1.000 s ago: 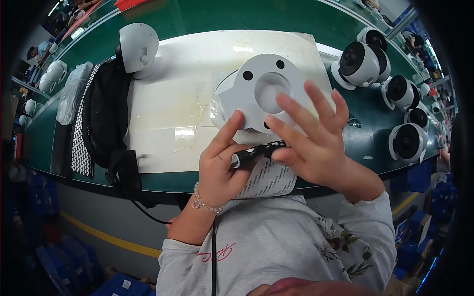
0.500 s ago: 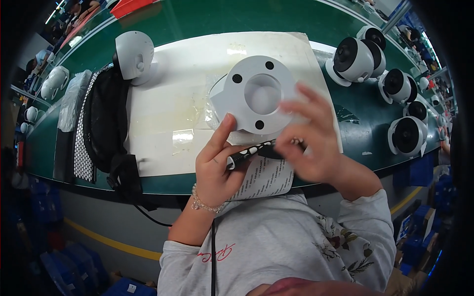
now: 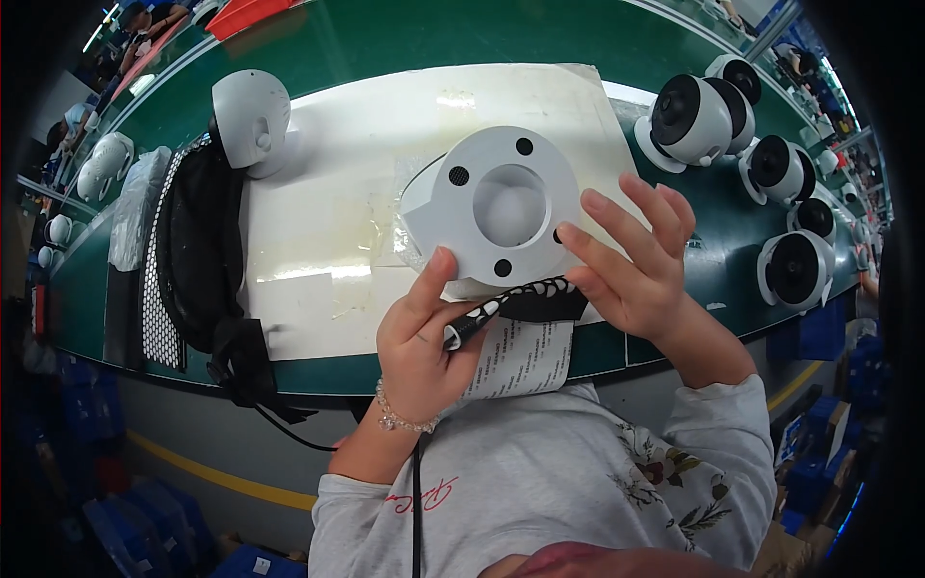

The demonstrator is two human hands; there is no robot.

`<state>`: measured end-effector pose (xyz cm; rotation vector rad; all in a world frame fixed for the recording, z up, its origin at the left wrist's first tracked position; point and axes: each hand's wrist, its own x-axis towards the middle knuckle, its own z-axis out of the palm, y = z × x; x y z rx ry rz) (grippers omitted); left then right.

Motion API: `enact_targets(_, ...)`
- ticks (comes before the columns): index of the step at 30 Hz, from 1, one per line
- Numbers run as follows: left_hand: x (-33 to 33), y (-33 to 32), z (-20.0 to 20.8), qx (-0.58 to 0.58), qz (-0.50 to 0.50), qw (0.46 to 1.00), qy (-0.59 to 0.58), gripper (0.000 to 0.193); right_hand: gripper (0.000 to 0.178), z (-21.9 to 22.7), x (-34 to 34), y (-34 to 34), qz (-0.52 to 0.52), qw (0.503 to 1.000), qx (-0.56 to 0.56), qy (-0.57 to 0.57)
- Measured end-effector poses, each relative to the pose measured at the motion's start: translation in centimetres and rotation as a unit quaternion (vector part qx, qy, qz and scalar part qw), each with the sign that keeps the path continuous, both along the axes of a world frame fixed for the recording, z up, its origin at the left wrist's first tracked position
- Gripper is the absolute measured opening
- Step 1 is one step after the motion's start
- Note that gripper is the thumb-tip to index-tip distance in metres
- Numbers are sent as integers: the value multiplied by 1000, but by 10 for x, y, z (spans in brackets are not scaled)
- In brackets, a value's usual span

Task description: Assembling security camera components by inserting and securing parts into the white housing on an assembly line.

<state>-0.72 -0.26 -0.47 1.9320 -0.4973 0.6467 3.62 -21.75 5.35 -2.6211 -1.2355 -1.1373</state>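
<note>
One black sheet (image 3: pixel 535 306) is pinched in your left grip (image 3: pixel 419 342), which also touches the white base (image 3: pixel 457 222) at twelve o'clock; your right grip (image 3: pixel 641 284), half open, holding nothing visible, touches a newly appeared fourth pad (image 3: pixel 557 234) at the base's four o'clock, apparently placed.

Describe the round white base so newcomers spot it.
Find the white board on the green table. Over it, beyond the left hand and right hand, is the round white base. Four black dots circle its hollow, unlike the black-fronted devices at right.
</note>
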Motion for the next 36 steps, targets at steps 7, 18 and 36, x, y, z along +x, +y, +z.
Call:
enact_targets(7, -2, 2, 1, 17, -26, 999, 29, 20, 32, 44, 49, 19, 118, 957, 203, 172)
enact_targets(18, -6, 15, 0, 35, -97, 995, -12, 32, 20, 60, 114, 29, 170, 771, 295, 539)
enact_targets(36, 0, 14, 7, 63, -136, 988, 37, 38, 37, -84, 241, -14, -235, 945, 46, 223)
